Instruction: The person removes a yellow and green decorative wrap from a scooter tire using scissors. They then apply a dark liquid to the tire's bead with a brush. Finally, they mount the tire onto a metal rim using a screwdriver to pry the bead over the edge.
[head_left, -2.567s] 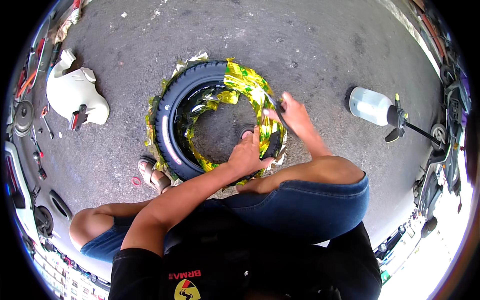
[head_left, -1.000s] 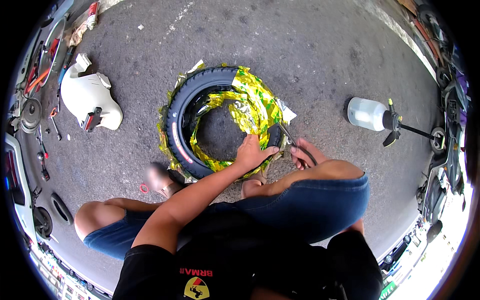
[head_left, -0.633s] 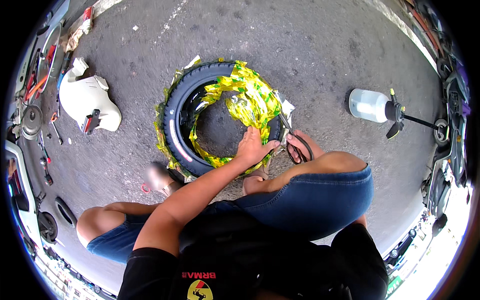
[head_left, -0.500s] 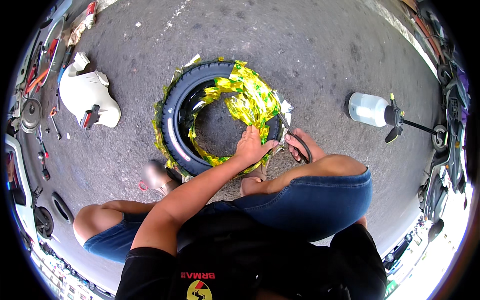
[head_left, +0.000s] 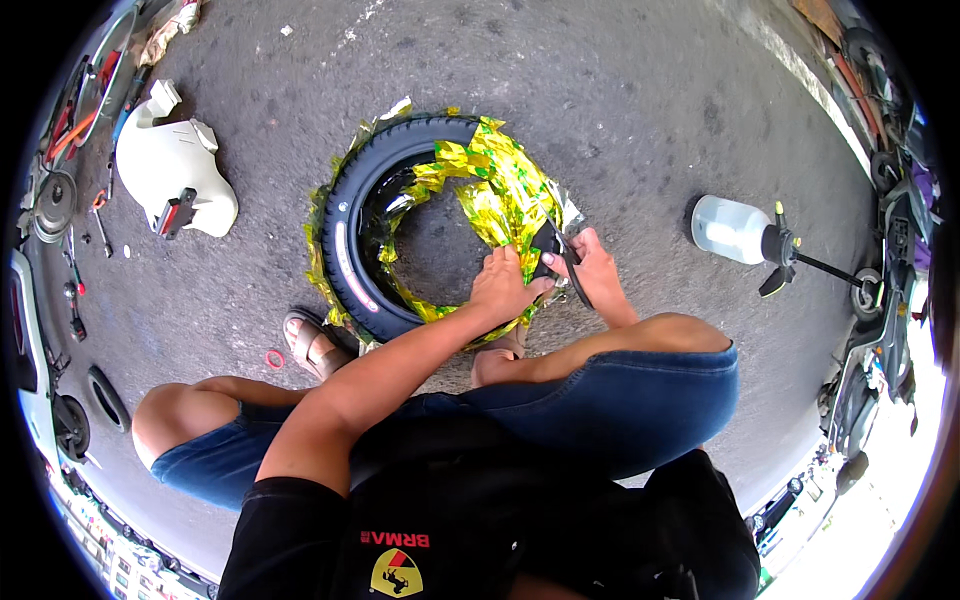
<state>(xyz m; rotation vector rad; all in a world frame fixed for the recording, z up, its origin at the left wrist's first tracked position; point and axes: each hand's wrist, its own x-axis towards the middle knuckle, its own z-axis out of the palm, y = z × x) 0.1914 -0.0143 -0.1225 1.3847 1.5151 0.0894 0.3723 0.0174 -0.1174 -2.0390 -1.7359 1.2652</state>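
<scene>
A black tyre (head_left: 343, 190) lies flat on the ground in front of me, its right side and parts of its edges covered in shiny yellow-green foil wrapping (head_left: 510, 185). The foil is torn and loose, and dark rubber shows beside the scissors. My left hand (head_left: 505, 287) grips the wrapping at the near right part of the tyre, thumb stretched toward the scissors. Dark scissors (head_left: 571, 262) are held in my right hand (head_left: 598, 272), their blades against the foil on the tyre's right side. The blade tips are hard to make out.
A cream plastic vehicle panel (head_left: 170, 170) lies to the left, with tools (head_left: 75, 290) and a small tyre (head_left: 107, 398) beyond. On the right stands a clear pump spray bottle (head_left: 730, 228). A red ring (head_left: 275, 358) lies near my sandalled foot (head_left: 312, 340). Parked motorbikes line the right edge.
My right hand and the scissors have moved up and slightly left along the tyre's right side. More dark rubber shows there. My left hand stays at nearly the same place on the wrapping.
</scene>
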